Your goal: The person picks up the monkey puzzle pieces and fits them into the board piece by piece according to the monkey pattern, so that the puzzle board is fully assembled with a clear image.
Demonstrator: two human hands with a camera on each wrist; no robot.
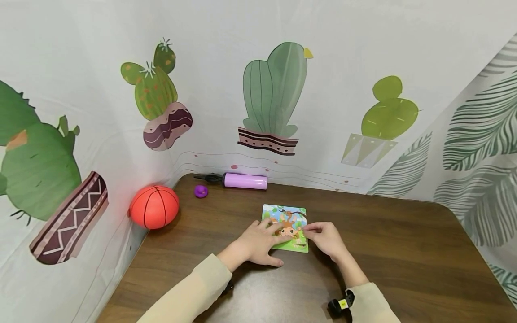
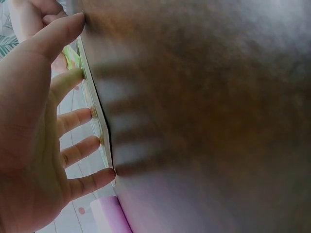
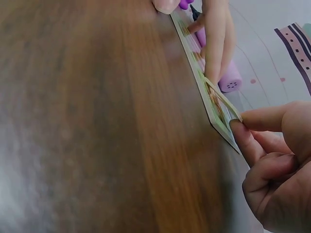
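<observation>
A jigsaw puzzle board [image 1: 300,247] with a monkey picture lies flat on the brown table. Across its left and middle part, my left hand [image 1: 258,242] rests with spread fingers, the fingertips [image 2: 92,112] touching the board and the thumb off its near side. At the right edge, my right hand [image 1: 329,240] pinches a thin puzzle piece [image 3: 224,101] between thumb and index finger. In the right wrist view that piece is tilted, its pinched end raised above the board and its other end down on it. The left hand covers part of the picture.
Beyond the board, a lilac hand pump [image 1: 245,181] with a black nozzle lies near the wall. A small purple toy [image 1: 200,191] sits in front of the nozzle. An orange-red ball [image 1: 154,207] stands at the table's left edge. A cactus-print cloth [image 1: 218,89] hangs behind.
</observation>
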